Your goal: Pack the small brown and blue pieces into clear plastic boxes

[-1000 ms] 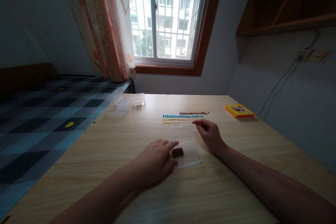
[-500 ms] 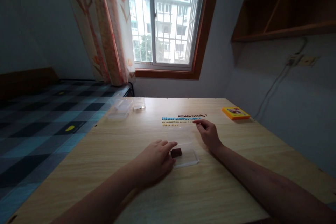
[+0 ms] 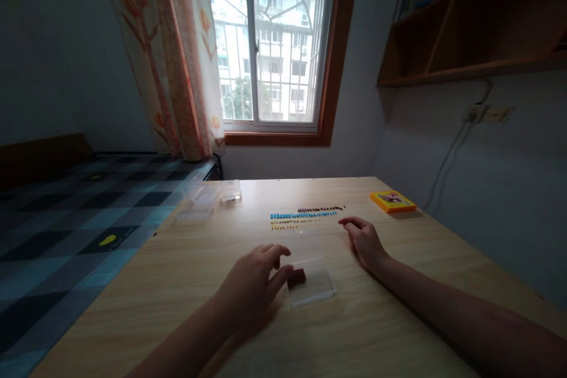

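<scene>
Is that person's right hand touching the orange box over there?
No, the right hand is near the rows of small pieces, while the orange box lies apart, farther away and to the right.

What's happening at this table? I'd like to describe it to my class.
A person is working at a wooden table. The left hand is at a brown block in a clear box; whether it touches the block is hard to tell. The right hand is just right of rows of tiny pieces, coloured brown, blue and yellow; whether it holds one can't be made out. An orange case lies farther right.
</scene>
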`<action>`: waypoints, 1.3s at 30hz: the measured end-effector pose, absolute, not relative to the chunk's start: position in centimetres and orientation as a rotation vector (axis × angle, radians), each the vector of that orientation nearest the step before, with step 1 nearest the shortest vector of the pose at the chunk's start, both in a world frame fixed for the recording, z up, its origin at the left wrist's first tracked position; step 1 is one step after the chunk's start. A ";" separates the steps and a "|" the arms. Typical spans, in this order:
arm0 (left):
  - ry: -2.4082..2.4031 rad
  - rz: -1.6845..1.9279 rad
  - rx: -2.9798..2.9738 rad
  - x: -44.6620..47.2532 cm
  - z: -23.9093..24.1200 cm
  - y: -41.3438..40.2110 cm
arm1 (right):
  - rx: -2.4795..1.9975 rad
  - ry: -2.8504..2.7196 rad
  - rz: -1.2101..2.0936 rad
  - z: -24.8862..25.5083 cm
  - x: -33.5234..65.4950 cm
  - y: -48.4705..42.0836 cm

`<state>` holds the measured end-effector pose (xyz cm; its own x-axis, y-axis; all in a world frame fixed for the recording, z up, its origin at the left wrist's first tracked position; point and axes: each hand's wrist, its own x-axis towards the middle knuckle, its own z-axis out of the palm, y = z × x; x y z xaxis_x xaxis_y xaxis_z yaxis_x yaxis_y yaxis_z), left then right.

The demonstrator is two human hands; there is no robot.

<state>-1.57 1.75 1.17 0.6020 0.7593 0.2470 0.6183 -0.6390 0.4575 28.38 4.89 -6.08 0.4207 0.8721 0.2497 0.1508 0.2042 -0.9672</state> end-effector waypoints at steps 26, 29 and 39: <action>0.989 0.897 2.467 -1.7 1.9 1.4 | -1.948 -1.653 0.138 -6.2 36.9 13.6; 1.005 0.850 2.454 -1.6 1.9 1.4 | -1.978 -1.688 0.076 -6.0 36.7 13.3; 1.122 0.986 2.389 -1.7 0.9 2.7 | -1.920 -1.715 -0.036 -5.5 36.3 12.4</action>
